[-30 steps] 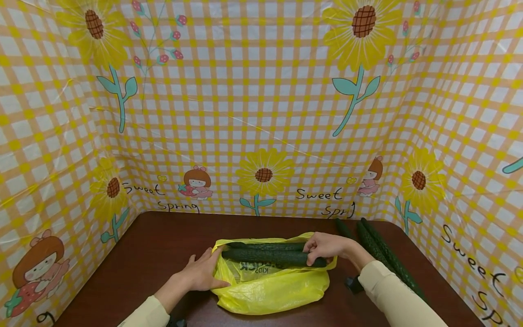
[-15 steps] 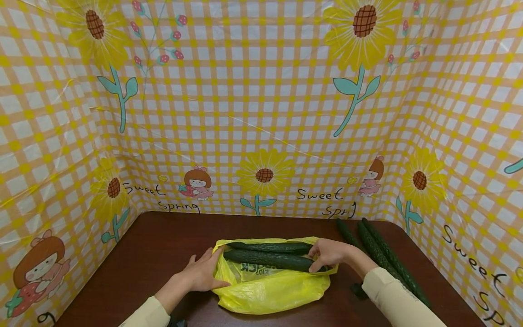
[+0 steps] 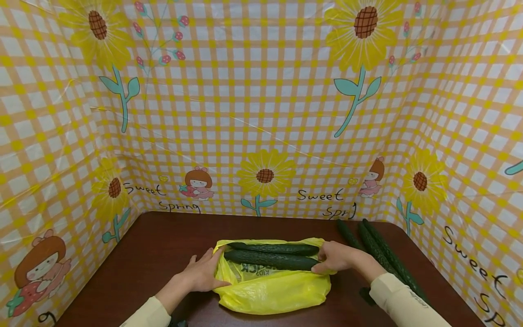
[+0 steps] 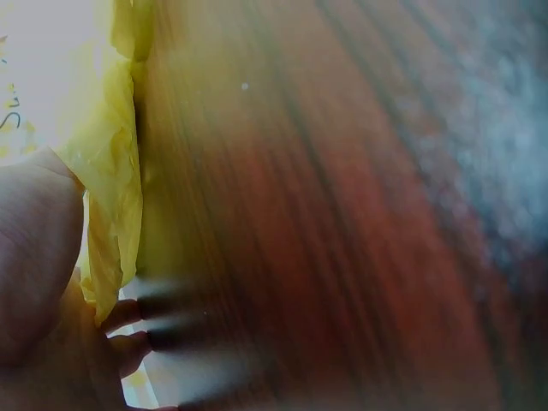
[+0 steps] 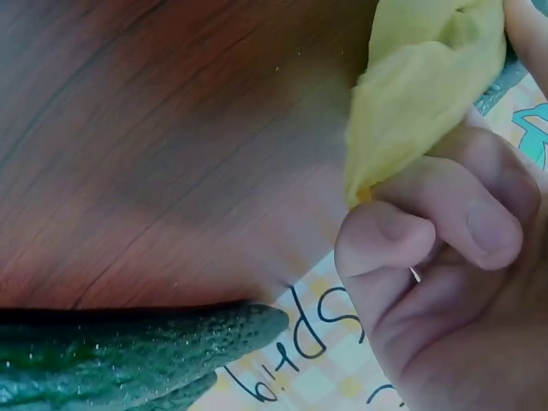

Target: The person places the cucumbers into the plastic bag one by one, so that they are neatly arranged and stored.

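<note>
Across the table's middle lies a yellow plastic bag (image 3: 278, 293), its mouth facing up. Two dark green cucumbers lie lengthwise inside: a front cucumber (image 3: 269, 260) and a rear cucumber (image 3: 273, 248). At the bag's left end, my left hand (image 3: 200, 272) presses against the edge, thumb and fingers spread; its fingertips touch the table in the left wrist view. My right hand (image 3: 339, 258) holds the bag's right edge, thumb beside the front cucumber's end. In the right wrist view its curled fingers (image 5: 411, 231) meet the yellow plastic. Its index fingertip is hidden.
Right of the bag, several more cucumbers (image 3: 377, 247) lie on the dark brown table (image 3: 171, 231), close to the right forearm. A checked sunflower cloth (image 3: 261, 113) walls the back and both sides. A small black object (image 3: 366, 296) shows beside the right sleeve.
My right hand has moved rightward from on top of the front cucumber to the bag's right end. The front cucumber's right end has shifted slightly. My left hand has stayed in place.
</note>
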Motion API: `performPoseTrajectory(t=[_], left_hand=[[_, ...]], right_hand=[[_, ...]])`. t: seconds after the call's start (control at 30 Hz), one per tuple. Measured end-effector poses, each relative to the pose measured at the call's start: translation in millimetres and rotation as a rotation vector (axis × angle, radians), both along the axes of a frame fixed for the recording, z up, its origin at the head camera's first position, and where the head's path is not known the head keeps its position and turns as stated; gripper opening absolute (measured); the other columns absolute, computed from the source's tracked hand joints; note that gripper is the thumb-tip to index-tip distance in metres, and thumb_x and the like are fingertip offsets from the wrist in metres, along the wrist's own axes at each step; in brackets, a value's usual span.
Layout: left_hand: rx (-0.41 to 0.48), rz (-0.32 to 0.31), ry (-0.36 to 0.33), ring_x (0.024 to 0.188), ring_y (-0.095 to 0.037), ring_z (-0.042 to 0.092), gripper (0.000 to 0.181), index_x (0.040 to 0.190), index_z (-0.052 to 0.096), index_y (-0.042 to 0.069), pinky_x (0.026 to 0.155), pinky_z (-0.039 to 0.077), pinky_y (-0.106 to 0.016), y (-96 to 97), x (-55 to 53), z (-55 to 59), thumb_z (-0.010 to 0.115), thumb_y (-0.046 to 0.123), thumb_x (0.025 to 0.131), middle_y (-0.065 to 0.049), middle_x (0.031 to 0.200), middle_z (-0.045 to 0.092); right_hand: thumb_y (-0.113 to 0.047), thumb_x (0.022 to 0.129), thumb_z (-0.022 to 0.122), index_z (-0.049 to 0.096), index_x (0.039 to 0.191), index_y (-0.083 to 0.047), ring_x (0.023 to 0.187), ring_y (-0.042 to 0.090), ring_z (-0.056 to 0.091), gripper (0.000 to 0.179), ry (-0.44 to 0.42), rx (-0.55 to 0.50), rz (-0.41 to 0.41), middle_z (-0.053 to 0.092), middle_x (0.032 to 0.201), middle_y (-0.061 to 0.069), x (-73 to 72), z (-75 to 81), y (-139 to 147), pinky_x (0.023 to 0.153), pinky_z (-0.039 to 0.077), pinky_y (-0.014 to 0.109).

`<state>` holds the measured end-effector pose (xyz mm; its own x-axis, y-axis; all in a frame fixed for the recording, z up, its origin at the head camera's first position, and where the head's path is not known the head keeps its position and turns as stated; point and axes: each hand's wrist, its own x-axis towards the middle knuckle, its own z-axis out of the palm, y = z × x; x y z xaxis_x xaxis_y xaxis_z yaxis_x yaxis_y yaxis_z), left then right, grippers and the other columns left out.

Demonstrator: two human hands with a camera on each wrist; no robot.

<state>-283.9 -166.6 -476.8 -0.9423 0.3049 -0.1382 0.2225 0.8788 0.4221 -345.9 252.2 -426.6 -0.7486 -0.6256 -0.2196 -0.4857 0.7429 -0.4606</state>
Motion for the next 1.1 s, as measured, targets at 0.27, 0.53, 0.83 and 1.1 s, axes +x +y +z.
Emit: performPoseTrajectory(t=[0.27,0.53,0.83,1.1], left_hand=[[-0.001,0.015,0.029,0.153,-0.038,0.024,0.109,0.162,0.021,0.018,0.113,0.012,-0.075,1.4,-6.2,-9.2,0.070,0.071,0.081,-0.021,0.162,0.030],[0.002,0.028,0.031,0.152,-0.040,0.026,0.110,0.161,0.022,0.017,0.112,0.013,-0.076,2.3,-6.6,-11.6,0.070,0.072,0.079,-0.024,0.161,0.031],[0.006,0.005,-0.006,0.153,-0.039,0.023,0.110,0.162,0.020,0.021,0.113,0.012,-0.076,-0.1,-3.6,-5.8,0.071,0.071,0.079,-0.019,0.163,0.029],[-0.022,0.007,-0.009,0.152,-0.038,0.025,0.107,0.162,0.021,0.019,0.113,0.015,-0.074,4.3,3.2,4.6,0.075,0.064,0.081,-0.021,0.162,0.030]], right_hand=[[-0.051,0.091,0.070,0.038,0.050,-0.023,0.043,0.006,0.009,0.060,0.145,0.099,-0.092,0.018,0.047,-0.013,6.2,5.1,-3.2,0.045,0.015,0.023],[-0.057,0.086,0.073,0.034,0.046,-0.023,0.041,0.006,0.010,0.065,0.340,0.129,-0.178,0.015,0.044,-0.013,13.4,0.5,-10.7,0.042,0.012,0.022],[-0.029,0.090,0.078,0.031,0.052,-0.026,0.042,0.003,0.014,0.060,0.376,0.012,-0.090,0.015,0.050,-0.014,15.8,3.5,-10.0,0.044,0.015,0.018],[-0.036,0.083,0.082,0.034,0.050,-0.026,0.043,0.003,0.012,0.060,0.245,-0.009,-0.025,0.016,0.048,-0.016,33.4,4.9,-16.5,0.044,0.013,0.020]])
